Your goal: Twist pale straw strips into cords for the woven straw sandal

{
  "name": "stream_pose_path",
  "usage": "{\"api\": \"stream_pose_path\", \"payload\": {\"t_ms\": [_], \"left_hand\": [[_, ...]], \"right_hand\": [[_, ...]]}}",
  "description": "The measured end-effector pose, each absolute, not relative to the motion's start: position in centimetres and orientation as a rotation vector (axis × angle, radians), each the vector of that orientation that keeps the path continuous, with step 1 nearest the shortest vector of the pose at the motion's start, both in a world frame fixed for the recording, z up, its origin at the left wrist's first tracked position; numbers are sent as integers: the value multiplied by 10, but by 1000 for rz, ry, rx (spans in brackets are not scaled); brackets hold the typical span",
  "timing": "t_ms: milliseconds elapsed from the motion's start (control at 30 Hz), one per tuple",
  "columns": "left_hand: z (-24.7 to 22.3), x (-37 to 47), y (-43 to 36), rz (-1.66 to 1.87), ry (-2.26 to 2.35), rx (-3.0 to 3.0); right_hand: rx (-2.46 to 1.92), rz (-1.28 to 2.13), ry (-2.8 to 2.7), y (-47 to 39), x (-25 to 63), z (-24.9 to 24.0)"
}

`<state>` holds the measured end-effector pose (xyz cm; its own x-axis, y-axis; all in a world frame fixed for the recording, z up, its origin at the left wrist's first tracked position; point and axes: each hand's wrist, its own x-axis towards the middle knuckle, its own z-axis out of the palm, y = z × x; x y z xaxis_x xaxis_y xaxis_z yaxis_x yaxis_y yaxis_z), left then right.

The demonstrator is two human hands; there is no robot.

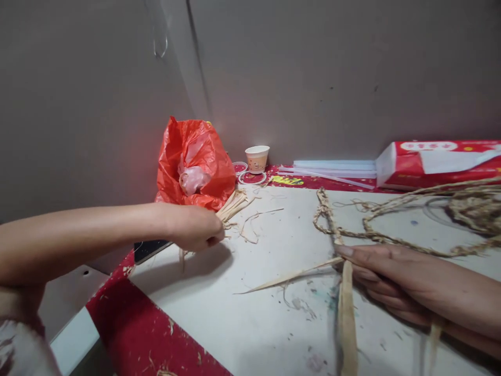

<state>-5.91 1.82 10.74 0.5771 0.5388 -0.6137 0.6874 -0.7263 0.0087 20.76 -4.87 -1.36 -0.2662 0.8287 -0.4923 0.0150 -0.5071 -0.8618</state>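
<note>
My left hand [201,227] is closed at a bundle of dry straw strips [235,204]. Its fingers curl down over the near end of the bundle, and the fingertips are mostly hidden. At the right, my right hand [395,284] pinches the working end of a braided straw cord [331,216] between thumb and fingers. From that pinch one loose strip [293,277] points left, and a wider flat strip [347,318] hangs toward me. The finished braid runs away from the pinch, loops back and trails to the right.
A red plastic bag [195,162] stands behind my left hand. Along the wall are a paper cup [257,159], pale plastic sticks [332,169] and a red tissue pack [442,162]. Coiled cord [477,209] lies far right. A dark flat object [151,249] sits under my left wrist.
</note>
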Motion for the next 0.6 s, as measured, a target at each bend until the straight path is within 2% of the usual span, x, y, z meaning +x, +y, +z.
{"api": "stream_pose_path", "payload": {"t_ms": [133, 333, 600], "left_hand": [[89, -107, 4, -803, 1121, 2671], [62, -142, 3, -635, 1032, 2773], [97, -109, 8, -412, 1045, 2662]], "right_hand": [[-1375, 1849, -1105, -49, 206, -10], [-1280, 1925, -1137, -45, 210, -11], [-1215, 1951, -1099, -43, 213, -15]]}}
